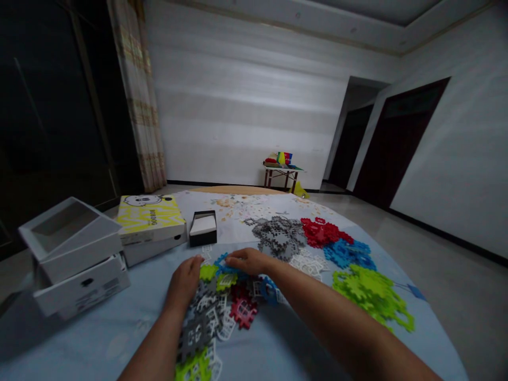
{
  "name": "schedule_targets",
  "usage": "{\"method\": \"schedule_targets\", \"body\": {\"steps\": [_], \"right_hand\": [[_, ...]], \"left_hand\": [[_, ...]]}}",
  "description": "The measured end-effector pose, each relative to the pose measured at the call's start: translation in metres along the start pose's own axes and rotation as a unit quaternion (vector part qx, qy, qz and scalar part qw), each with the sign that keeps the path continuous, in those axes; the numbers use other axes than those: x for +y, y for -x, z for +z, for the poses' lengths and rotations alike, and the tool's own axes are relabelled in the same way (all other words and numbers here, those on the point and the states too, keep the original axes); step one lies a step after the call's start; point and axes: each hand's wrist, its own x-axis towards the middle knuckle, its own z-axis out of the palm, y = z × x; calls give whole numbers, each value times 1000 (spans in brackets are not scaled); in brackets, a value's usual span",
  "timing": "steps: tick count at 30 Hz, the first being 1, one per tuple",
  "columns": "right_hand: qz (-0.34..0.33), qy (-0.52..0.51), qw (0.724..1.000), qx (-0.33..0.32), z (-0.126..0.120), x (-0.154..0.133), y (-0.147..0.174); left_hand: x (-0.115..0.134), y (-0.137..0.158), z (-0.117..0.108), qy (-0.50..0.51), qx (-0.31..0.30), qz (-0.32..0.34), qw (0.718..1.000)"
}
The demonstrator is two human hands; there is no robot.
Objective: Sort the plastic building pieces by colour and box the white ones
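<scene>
My right hand (249,259) is closed over a blue interlocking plastic piece (221,263), its fingertips at the piece's edge. Across from it, my left hand (186,281) is curled beside a lime green piece (208,272); whatever its fingers grip is hidden. Between and below my hands lies a mixed spread of flat, notched plastic pieces. It includes another green piece (227,281), a red piece (243,311) with a white window insert, a dark grey piece (195,334) and white window frames (226,325). A blue piece (270,291) is near my right forearm.
Sorted piles stand at the right: grey (280,235), red (323,232), blue (349,254), white (308,263) and lime green (371,291). At the left are stacked white boxes (81,270), a yellow box (151,214) and a small black box (203,238). The round table (301,354) has a cloth.
</scene>
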Motion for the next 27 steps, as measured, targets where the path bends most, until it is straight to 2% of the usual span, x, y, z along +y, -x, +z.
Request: {"method": "schedule_targets", "body": {"steps": [5,8,12,14,20,23,27], "right_hand": [[-30,12,994,100,-7,4,34],[-14,29,990,134,-5,12,60],[31,17,992,119,7,18,90],[30,1,994,109,14,13,98],[-78,-90,991,62,23,-16,108],[-61,-110,988,95,19,-14,113],[3,-116,977,181,15,9,121]], "left_hand": [[-9,-7,3,-3,16,21,1000],[-12,-11,4,-1,9,19,1000],[-11,-16,7,9,3,22,1000],[-8,-17,9,9,-3,17,1000],[-1,-19,10,-23,-44,4,999],[-2,-24,8,-50,-68,11,996],[-3,-40,8,-98,-92,20,991]]}}
